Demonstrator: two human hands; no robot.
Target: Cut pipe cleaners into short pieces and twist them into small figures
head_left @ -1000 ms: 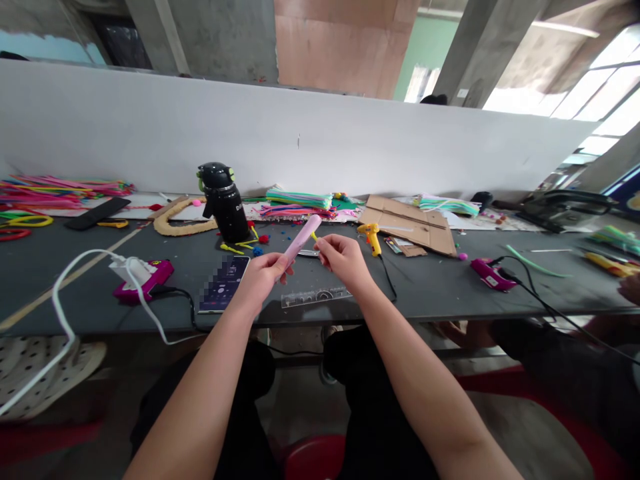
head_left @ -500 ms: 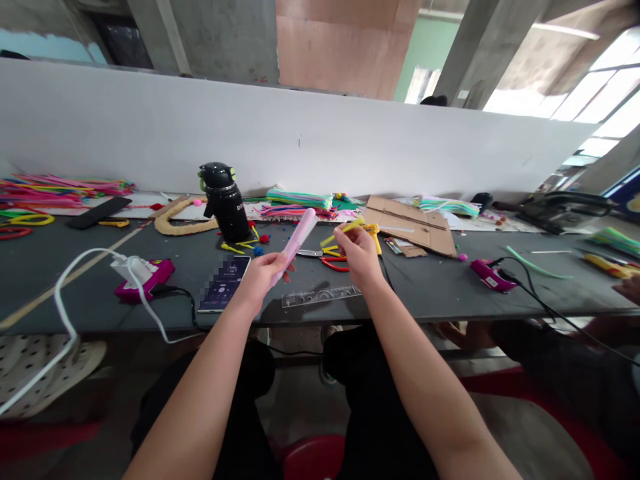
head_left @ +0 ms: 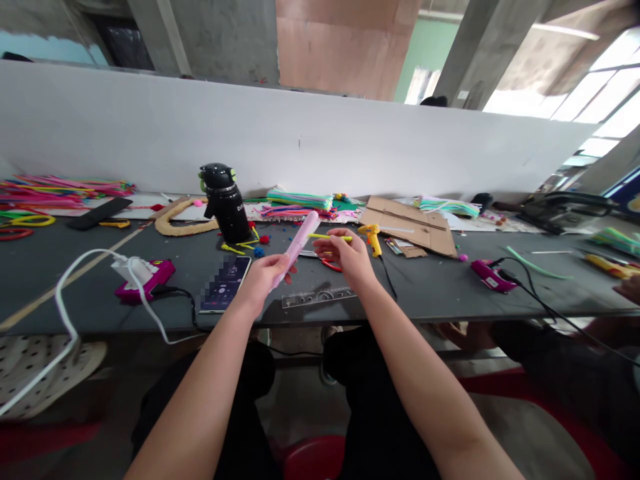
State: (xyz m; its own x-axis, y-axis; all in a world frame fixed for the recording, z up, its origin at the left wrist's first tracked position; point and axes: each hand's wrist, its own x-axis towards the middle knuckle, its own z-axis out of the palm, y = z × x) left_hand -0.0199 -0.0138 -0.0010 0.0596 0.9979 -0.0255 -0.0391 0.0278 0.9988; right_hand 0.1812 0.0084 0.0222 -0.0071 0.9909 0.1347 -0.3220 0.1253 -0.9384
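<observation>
My left hand (head_left: 273,271) is closed around the lower part of a long pink tube-like piece (head_left: 301,239), which tilts up and to the right. My right hand (head_left: 347,252) pinches a short yellow pipe cleaner (head_left: 330,237); its left tip meets or overlaps the pink piece's right side, and contact cannot be made out. Under the hands, a clear ruler (head_left: 320,297) lies near the table edge. Red-handled pliers or scissors (head_left: 331,265) are partly hidden behind my right hand. To its right stands a yellow glue gun (head_left: 373,240) with a black cord.
A black bottle (head_left: 227,207) and a phone (head_left: 226,285) are at the left. Magenta power blocks (head_left: 146,280) with cables sit on both sides. Pipe cleaner bundles (head_left: 300,198) and cardboard (head_left: 410,227) line the back, before a white partition (head_left: 350,140). Another person's hand (head_left: 629,288) shows far right.
My right hand has moved slightly left and down, turning the yellow pipe cleaner nearly level against or before the pink piece. The glue gun now shows fully. My left hand has barely moved.
</observation>
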